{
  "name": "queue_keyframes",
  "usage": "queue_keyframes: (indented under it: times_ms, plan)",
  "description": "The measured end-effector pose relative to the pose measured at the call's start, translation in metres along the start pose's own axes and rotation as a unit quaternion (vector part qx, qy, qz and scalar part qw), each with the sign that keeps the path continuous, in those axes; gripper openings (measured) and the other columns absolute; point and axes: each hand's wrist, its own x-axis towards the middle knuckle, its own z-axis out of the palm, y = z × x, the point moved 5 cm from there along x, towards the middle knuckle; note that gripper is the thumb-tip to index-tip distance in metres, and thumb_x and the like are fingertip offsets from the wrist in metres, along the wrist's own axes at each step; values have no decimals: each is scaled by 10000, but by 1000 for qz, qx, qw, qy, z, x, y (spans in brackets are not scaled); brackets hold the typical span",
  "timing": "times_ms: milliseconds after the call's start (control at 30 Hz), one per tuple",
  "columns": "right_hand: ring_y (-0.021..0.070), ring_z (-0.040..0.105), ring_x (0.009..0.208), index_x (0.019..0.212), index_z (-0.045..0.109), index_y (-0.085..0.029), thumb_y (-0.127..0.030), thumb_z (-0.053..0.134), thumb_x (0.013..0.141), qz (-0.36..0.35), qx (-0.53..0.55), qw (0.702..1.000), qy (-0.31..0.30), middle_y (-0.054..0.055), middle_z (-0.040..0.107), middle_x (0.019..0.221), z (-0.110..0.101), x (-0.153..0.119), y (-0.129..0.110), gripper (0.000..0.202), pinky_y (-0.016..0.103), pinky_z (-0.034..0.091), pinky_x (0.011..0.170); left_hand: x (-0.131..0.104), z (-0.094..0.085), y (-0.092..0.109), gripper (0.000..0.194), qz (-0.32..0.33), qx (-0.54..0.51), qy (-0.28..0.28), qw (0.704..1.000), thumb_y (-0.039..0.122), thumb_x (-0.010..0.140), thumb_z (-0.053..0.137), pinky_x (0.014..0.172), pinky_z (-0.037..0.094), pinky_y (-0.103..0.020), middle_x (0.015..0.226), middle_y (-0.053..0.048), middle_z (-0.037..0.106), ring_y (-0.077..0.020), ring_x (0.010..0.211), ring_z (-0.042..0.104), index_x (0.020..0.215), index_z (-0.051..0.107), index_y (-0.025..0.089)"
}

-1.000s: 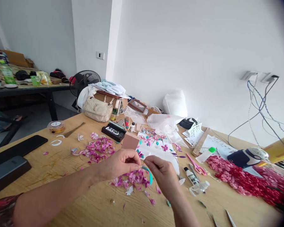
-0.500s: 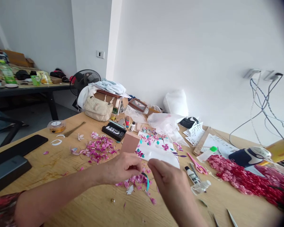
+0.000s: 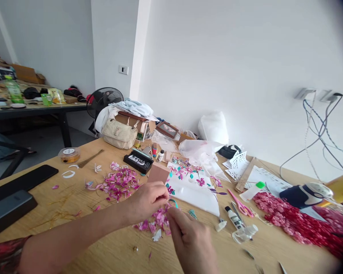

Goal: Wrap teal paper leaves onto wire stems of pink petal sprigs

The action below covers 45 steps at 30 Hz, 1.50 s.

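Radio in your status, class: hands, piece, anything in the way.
Left hand pinching teal strip. Right hand close by, grip unclear. Pink petals scattered beneath.

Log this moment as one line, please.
left hand: pinching teal strip | right hand: fingertips close, grip unclear | pink petals: on table

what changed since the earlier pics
The right hand swung out rightward, then came back left and nearer the person, its fingertips now by the curved teal strip at the left hand. Whether it grips is unclear. The loose pink petals and flowered white sheet stayed put.
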Motion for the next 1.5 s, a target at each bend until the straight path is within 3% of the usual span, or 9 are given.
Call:
queue_keyframes:
  times_ms: [167,333,500,667,800,967,1133,1333,1500]
  plan:
    - [116,500,506,676,617,-187,-254,418,843,6,55,998,1,5,579,550,-30,29,20,268,189,345,491,-3,5,13,93,32,-58,-92,994,95,750,527,631,357,-201,709,8,546,-111,684,492,695,583,145]
    - [117,475,538,692,610,-157,-327,460,822,83,238,968,10,-13,547,562,7,35,44,261,185,360,495,4,-4,0,93,-82,-201,10,976,200,768,509,502,314,-183,608,44,443,-83,547,404,700,538,144]
    - [88,383,454,612,537,-171,-253,389,849,43,105,993,9,-37,441,490,21,18,18,291,182,271,453,13,-8,-9,103,-51,-86,88,991,108,738,500,565,342,-194,648,24,494,-102,626,455,645,527,144]
    - [99,455,467,656,562,-192,-193,382,835,23,5,1000,-11,-13,538,545,-13,23,12,253,185,278,465,15,1,-2,171,23,24,13,999,41,746,447,591,337,-205,686,11,511,-106,654,469,662,554,144]
    - [116,480,534,656,587,-196,-250,431,824,63,92,994,-6,-16,548,564,-24,40,41,236,189,334,519,15,7,-2,95,-24,-79,-68,994,110,748,503,585,344,-202,686,20,522,-103,644,467,696,574,147]
    - [117,434,546,657,592,-161,-331,457,816,111,286,952,-11,-18,510,568,12,41,60,270,197,346,507,18,2,-15,91,-115,-204,-7,972,206,751,515,502,297,-188,592,49,432,-83,546,389,687,529,143]
    - [94,358,486,604,541,-178,-248,391,856,56,154,985,-44,-36,438,517,25,24,32,301,195,274,476,23,-2,-22,98,-73,-87,62,992,119,747,491,558,327,-195,645,29,478,-102,620,434,659,524,149]
    - [107,449,497,632,565,-199,-218,399,844,38,43,998,-31,-15,522,551,-12,34,28,270,193,303,492,20,10,-8,175,45,56,-33,997,69,797,427,600,331,-209,714,0,506,-113,664,468,694,548,143]
    - [126,493,592,666,606,-176,-279,471,814,101,198,975,2,-10,568,606,-5,45,60,225,195,366,553,16,6,-9,98,-17,-94,-52,994,134,771,508,581,333,-192,684,24,500,-98,635,454,692,561,152]
